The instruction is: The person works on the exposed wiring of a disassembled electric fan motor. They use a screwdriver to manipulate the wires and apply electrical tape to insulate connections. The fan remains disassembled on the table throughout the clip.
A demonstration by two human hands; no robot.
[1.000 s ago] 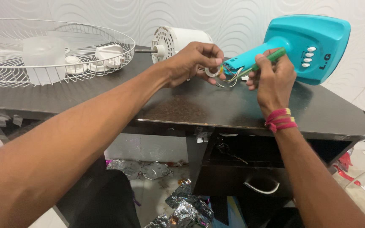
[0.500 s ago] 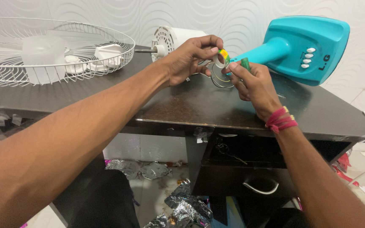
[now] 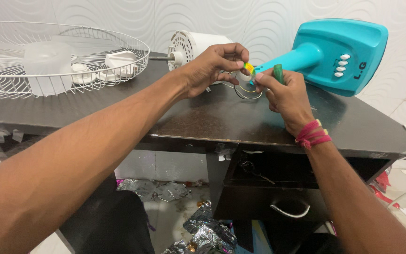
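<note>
Hard to make out: small yellow part (image 3: 248,68), half hidden between both hands. Pinched by left hand (image 3: 211,68) fingertips; thin wires (image 3: 245,90) dangling beneath. Right hand (image 3: 285,94) closed around green-handled screwdriver (image 3: 278,74), tip unseen. Behind: white motor (image 3: 193,44), teal fan base (image 3: 334,49).

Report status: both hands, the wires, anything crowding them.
Left hand pinching yellow-tipped wire end. Right hand gripping green-handled tool, fingertips at the wires. White motor and teal fan base close behind.
</note>
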